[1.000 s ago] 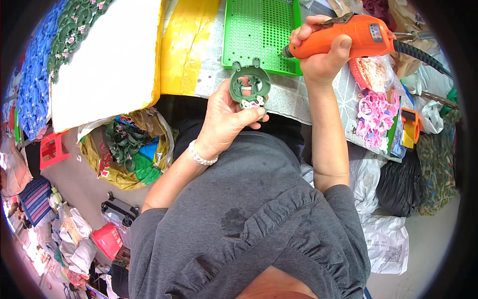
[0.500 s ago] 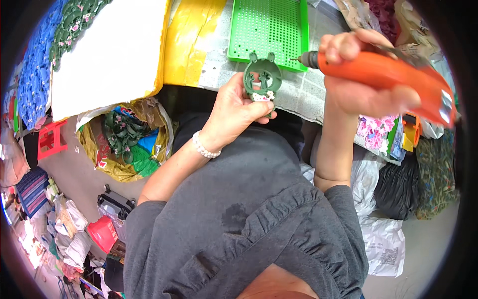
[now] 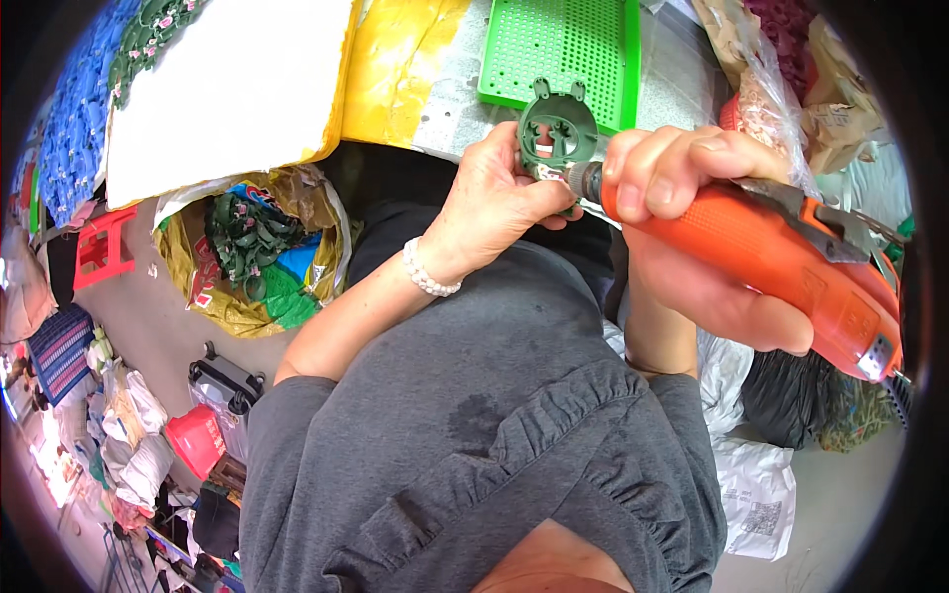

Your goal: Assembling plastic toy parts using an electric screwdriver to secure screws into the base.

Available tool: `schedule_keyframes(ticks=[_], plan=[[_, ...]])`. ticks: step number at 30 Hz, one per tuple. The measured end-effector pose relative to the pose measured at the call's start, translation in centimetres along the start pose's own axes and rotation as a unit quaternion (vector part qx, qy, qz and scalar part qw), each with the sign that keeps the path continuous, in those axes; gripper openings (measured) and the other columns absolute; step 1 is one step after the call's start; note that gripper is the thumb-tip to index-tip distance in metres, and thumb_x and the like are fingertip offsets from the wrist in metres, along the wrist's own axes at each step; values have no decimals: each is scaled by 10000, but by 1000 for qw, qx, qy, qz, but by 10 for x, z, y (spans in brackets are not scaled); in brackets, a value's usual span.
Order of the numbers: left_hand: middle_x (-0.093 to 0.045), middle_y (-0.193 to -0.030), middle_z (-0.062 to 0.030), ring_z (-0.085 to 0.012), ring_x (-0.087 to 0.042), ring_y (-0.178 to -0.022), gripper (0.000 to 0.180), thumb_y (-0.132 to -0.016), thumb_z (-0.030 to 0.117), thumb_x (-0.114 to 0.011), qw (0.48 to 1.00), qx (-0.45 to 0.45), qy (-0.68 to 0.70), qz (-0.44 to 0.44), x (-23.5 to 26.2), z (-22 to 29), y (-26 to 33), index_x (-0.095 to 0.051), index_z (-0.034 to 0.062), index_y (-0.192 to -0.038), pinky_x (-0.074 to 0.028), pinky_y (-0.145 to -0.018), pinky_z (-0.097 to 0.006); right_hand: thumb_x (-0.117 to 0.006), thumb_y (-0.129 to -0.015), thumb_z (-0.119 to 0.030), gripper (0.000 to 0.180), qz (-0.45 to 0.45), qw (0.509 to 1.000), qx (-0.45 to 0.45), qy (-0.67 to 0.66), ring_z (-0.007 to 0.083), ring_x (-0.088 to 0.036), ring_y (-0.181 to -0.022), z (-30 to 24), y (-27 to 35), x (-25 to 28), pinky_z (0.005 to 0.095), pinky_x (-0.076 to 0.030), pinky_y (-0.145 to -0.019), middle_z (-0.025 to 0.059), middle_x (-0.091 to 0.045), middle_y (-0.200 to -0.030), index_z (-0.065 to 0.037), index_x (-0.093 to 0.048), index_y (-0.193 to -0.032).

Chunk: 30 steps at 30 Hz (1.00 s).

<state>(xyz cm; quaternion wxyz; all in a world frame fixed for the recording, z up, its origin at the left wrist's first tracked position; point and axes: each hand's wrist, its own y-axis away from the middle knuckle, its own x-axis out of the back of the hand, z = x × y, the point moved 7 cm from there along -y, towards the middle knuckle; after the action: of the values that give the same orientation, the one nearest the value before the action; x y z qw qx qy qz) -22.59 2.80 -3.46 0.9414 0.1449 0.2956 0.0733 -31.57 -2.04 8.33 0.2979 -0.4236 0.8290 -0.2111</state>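
Orange tool (image 3: 756,247), grey tabletop (image 3: 450,121), cluttered floor (image 3: 158,321)

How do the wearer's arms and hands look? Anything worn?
Left hand and right hand are both ungloved. A bracelet of pale, pearly beads circles the left wrist. Short, dark grey sleeves match the ruffled top.
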Motion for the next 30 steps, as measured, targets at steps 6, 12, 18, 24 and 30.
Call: schedule_keyframes(ticks=[6,12,18,24,30], plan=[[-602,-820,-79,-124,-628,-675,276,-734,-23,-620,1000,4,-9,4,-4,3,0,-462,-37,-961,-530,-551,-227,-522,-668,-774,950,-3,1000,9,-13,207,-535,-724,9,2,4,375,-426,-675,86,-549,-867,24,-452,-1178],[-599,-789,-61,-109,-615,-644,289,-754,43,-681,1000,-5,-8,19,-1,1,0,-468,-17,-940,-515,-530,-220,-519,-656,-782,964,-13,999,31,-9,211,-536,-721,12,5,1,372,-430,-665,88,-551,-874,26,-449,-1178],[-592,-751,-45,-86,-595,-621,271,-760,68,-695,998,-52,-14,39,1,-5,1,-474,4,-904,-494,-502,-214,-500,-640,-800,957,6,1000,2,29,210,-524,-666,11,8,1,375,-439,-646,85,-536,-824,22,-460,-1128],[-615,-762,-66,-109,-616,-607,304,-788,40,-627,999,8,30,-32,-5,-6,-1,-493,-46,-1046,-500,-505,-210,-502,-639,-802,961,15,999,23,40,208,-515,-674,7,10,2,368,-428,-628,75,-525,-812,13,-458,-1145],[-619,-728,-70,-122,-620,-568,394,-794,37,-596,997,64,-4,-34,-6,-4,1,-464,-66,-1150,-501,-490,-207,-524,-632,-795,992,-29,998,41,26,211,-512,-687,7,3,8,373,-407,-650,72,-521,-823,29,-451,-1180]])
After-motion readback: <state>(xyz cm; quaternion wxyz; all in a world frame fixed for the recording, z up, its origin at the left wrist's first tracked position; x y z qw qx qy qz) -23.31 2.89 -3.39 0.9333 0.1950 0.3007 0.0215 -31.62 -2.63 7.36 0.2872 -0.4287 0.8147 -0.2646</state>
